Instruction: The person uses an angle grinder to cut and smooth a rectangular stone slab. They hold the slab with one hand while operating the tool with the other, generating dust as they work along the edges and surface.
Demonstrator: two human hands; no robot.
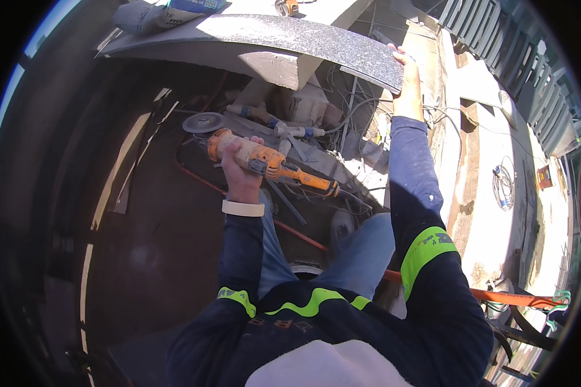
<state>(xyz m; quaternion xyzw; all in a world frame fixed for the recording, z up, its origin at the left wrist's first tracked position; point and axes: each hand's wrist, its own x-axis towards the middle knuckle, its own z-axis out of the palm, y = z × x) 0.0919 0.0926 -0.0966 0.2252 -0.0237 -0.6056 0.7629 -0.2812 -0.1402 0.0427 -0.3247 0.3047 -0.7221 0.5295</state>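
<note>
My left hand [240, 173] is wrapped round the body of an orange, dust-covered angle grinder [265, 160]. The grinder's grey disc [203, 122] points to the far left, and its handle reaches toward the right. My right hand [405, 74] grips the right end of a long, speckled grey stone strip [303, 44]. That strip lies along the near edge of a pale block [265, 64], and its right end juts out past the block. The disc is apart from the strip. Whether the disc is spinning, I cannot tell.
A bag [168, 14] lies at the far left, and a small orange tool [286, 8] sits at the back. Cables with plug connectors [297, 131] and offcuts clutter the ground below. An orange hose [200, 178] runs by my legs. A coiled cable [503, 187] lies at right.
</note>
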